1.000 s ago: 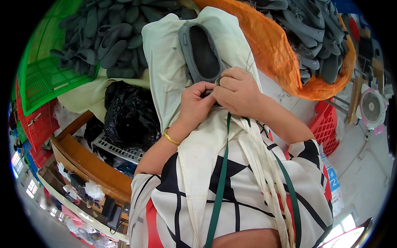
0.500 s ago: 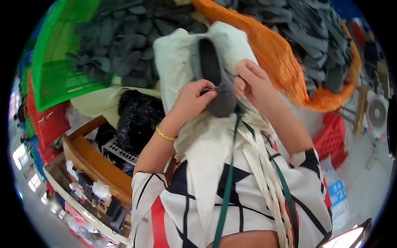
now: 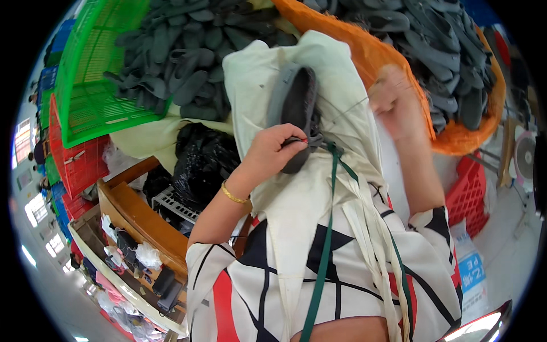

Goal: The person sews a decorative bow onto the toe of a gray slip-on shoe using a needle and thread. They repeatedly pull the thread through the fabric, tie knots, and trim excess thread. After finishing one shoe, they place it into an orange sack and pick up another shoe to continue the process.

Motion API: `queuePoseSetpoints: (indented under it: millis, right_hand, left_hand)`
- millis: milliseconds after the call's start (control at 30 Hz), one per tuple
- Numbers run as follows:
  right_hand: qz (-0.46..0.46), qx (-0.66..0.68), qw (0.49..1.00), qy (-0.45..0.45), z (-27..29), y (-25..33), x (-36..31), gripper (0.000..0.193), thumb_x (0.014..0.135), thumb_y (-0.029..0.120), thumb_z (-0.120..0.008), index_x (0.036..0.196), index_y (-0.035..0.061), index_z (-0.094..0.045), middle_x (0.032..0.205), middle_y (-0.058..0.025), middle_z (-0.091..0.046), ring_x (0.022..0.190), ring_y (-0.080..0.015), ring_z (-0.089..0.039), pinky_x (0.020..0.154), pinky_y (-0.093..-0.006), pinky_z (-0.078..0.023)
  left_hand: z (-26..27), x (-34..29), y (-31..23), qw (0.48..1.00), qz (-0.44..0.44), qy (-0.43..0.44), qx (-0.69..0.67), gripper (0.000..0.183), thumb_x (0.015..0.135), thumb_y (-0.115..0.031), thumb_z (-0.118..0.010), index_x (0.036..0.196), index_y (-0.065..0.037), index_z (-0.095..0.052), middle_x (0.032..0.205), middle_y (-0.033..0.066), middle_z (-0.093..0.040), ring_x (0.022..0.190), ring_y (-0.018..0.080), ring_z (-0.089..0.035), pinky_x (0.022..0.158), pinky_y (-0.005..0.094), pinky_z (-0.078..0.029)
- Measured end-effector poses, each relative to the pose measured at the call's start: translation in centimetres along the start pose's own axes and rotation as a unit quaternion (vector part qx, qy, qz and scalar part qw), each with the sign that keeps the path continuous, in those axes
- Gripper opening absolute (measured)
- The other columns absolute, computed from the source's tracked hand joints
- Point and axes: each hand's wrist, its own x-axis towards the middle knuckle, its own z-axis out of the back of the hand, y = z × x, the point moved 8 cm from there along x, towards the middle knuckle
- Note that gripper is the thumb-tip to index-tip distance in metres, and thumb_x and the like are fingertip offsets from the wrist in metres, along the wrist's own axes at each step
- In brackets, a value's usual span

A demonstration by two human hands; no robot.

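Note:
A grey fabric shoe [image 3: 292,100] lies on the white cloth [image 3: 342,74] over my lap, its dark opening facing up. My left hand [image 3: 272,151] is closed on the toe end of the shoe, thumb and forefinger pinching its edge, where a small red spot shows. Off to the right, my right hand [image 3: 396,102] is blurred by motion, its fingers drawn together. A thin dark thread [image 3: 350,109] stretches taut from the shoe to these fingers; whether a needle is there cannot be seen.
Heaps of grey shoes fill a green plastic crate [image 3: 94,85] at the far left and an orange sack [image 3: 393,62] at the far right. Black plastic bags [image 3: 199,162] and a wooden drawer unit [image 3: 137,214] stand at my left. A red basket [image 3: 468,194] sits at right.
My right hand has pulled away from the shoe to the right, drawing the thread out. The shoe has tilted in my left hand, which keeps its grip.

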Motion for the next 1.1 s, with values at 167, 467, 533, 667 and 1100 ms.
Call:
queuePoseSetpoints:
  millis: [167, 467, 533, 667, 1100]
  right_hand:
    - [0.285, 0.132, 0.948, -0.049, 7.5, 17.5, -1.8, 0.028, 0.104, 0.008, -0.044, 0.077, 0.0048, -0.043, 0.064, -0.0008, -0.035, 0.058, -0.0159, -0.040, 0.101, -0.0483, -0.048]
    - [0.547, -0.113, 0.772, -0.303, 22.5, 30.1, -8.3, 0.025, 0.097, -0.005, -0.036, 0.075, -0.0019, -0.048, 0.072, -0.0146, -0.051, 0.068, -0.0251, -0.053, 0.104, -0.0657, -0.047]
    - [0.560, -0.104, 0.754, -0.327, 26.3, 30.7, -9.3, 0.024, 0.096, -0.006, -0.038, 0.075, -0.0053, -0.051, 0.075, -0.0149, -0.054, 0.069, -0.0246, -0.056, 0.096, -0.0549, -0.057]
    - [0.439, -0.232, 0.762, -0.416, 24.5, 24.7, -7.1, 0.010, 0.095, -0.002, -0.051, 0.097, -0.0071, -0.059, 0.091, -0.0163, -0.065, 0.090, -0.0252, -0.066, 0.093, -0.0381, -0.056]
    - [-0.035, -0.407, 0.881, 0.239, -5.4, -8.9, -3.6, 0.012, 0.096, 0.013, -0.061, 0.105, 0.0088, -0.068, 0.080, -0.0026, -0.068, 0.063, -0.0168, -0.063, 0.059, -0.0286, -0.050]
  left_hand:
    - [-0.5, -1.4, -1.6, 0.990, -0.113, -0.036, 0.073, 0.013, 0.085, 0.000, -0.073, 0.097, 0.000, -0.068, 0.085, 0.0069, -0.068, 0.073, 0.0150, -0.062, 0.065, 0.0266, -0.049]
    - [-0.3, -2.9, -1.8, 0.965, -0.178, -0.057, 0.185, 0.016, 0.079, 0.001, -0.077, 0.093, -0.001, -0.069, 0.085, 0.0099, -0.071, 0.074, 0.0244, -0.068, 0.066, 0.0307, -0.053]
    - [0.2, -3.2, -1.0, 0.973, -0.160, -0.078, 0.146, 0.016, 0.079, 0.001, -0.077, 0.092, -0.002, -0.070, 0.085, 0.0100, -0.071, 0.074, 0.0246, -0.067, 0.065, 0.0310, -0.052]
    - [0.3, -3.4, -1.0, 0.959, -0.183, -0.088, 0.197, 0.019, 0.078, -0.005, -0.077, 0.096, -0.006, -0.070, 0.083, 0.0067, -0.070, 0.075, 0.0261, -0.064, 0.065, 0.0347, -0.052]
    - [0.0, -4.4, -1.4, 0.935, -0.230, -0.147, 0.228, 0.024, 0.074, -0.001, -0.080, 0.095, -0.008, -0.071, 0.088, 0.0053, -0.071, 0.078, 0.0248, -0.064, 0.068, 0.0330, -0.052]
